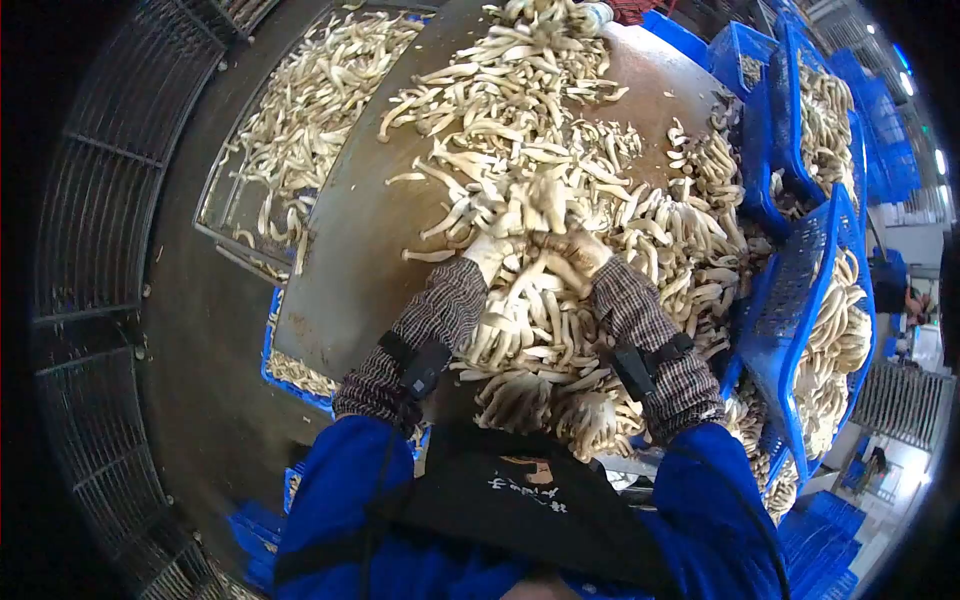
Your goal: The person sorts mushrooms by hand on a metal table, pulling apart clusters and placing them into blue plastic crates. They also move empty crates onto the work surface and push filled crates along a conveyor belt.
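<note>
Long pale mushrooms (540, 320) lie heaped over the metal table (350, 215). My left hand (492, 256) and my right hand (578, 250) are close together in the middle of the heap, each at the end of a checked sleeve cover. Both are in among the mushrooms, with fingers partly covered and smeared by motion. Some blurred mushrooms stand up between and just above the hands. Clusters with darker caps (515, 400) lie at the near edge of the table, below the hands.
On the left, a rack tray (225, 205) holds many mushrooms, with a blue crate (268, 350) below it. Blue baskets (790, 325) full of mushrooms line the right side. Metal racks (105, 150) stand at the far left. A distant person (915, 303) shows at the right edge.
</note>
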`<action>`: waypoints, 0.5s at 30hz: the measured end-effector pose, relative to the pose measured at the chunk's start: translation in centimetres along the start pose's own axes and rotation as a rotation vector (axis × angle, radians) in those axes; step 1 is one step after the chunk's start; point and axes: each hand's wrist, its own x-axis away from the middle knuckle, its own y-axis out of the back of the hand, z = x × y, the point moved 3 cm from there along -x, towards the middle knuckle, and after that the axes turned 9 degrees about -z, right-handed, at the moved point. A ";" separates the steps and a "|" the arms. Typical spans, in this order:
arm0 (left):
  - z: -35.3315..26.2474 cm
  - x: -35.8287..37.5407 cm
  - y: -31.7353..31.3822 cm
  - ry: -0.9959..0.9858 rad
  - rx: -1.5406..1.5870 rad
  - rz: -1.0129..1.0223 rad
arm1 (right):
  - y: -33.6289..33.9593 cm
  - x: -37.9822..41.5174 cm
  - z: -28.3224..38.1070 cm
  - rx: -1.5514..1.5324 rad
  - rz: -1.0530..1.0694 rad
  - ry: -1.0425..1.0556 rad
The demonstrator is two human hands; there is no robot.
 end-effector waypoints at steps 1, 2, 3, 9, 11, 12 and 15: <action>-0.4 -1.1 0.0 0.018 0.017 -0.076 | 2.1 -1.6 -0.2 0.395 0.072 0.236; -0.8 -2.1 0.0 0.034 0.035 -0.153 | 4.3 -3.2 -0.3 0.948 0.038 0.546; -2.5 -1.8 -0.8 0.066 0.112 -0.207 | 6.6 -4.7 -0.7 1.317 -0.074 0.824; -3.7 -3.8 3.6 -0.080 -0.420 -0.268 | 10.8 -4.7 2.8 0.954 -0.670 0.251; -2.8 -4.0 6.3 -0.150 -0.365 -0.334 | 8.5 -1.4 6.0 0.970 -0.736 0.209; -3.5 -2.8 6.1 -0.149 -0.328 -0.403 | 7.6 -0.3 6.7 1.075 -0.731 0.143; -2.8 -1.7 8.6 -0.191 -0.313 -0.469 | 8.9 -2.7 3.6 1.417 -0.895 0.567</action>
